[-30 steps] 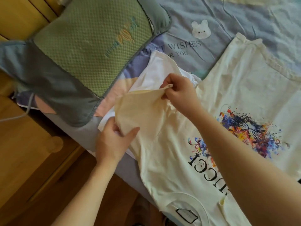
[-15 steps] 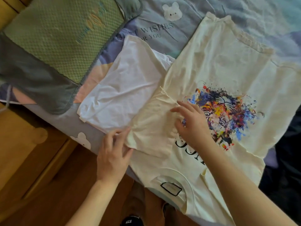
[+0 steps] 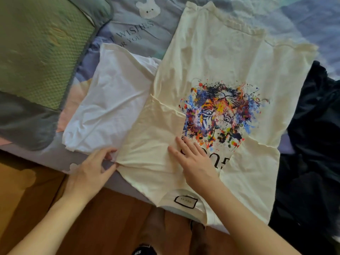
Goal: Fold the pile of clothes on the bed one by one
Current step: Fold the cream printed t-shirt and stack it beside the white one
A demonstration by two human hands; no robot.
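A cream T-shirt (image 3: 217, 57) with a colourful tiger print lies face up on the bed, collar toward me at the bed's near edge. Its left sleeve is folded inward over the chest. My right hand (image 3: 193, 161) lies flat, fingers spread, on that folded sleeve beside the black lettering. My left hand (image 3: 92, 172) pinches the shirt's left edge at the fold, by the bed's edge. A folded white garment (image 3: 110, 107) lies just left of the shirt, partly under it. A dark garment (image 3: 312, 144) lies heaped at the right.
A green pillow (image 3: 40, 52) with a grey border sits at the upper left. The bedsheet (image 3: 128, 32) is blue-grey with printed words and a bear. Wooden floor (image 3: 103, 223) runs along the bed's near edge, with my feet below.
The sleeve I held up in both hands has come down folded over the chest. My right hand went from pinching it to pressing flat; my left hand moved to the fold's edge.
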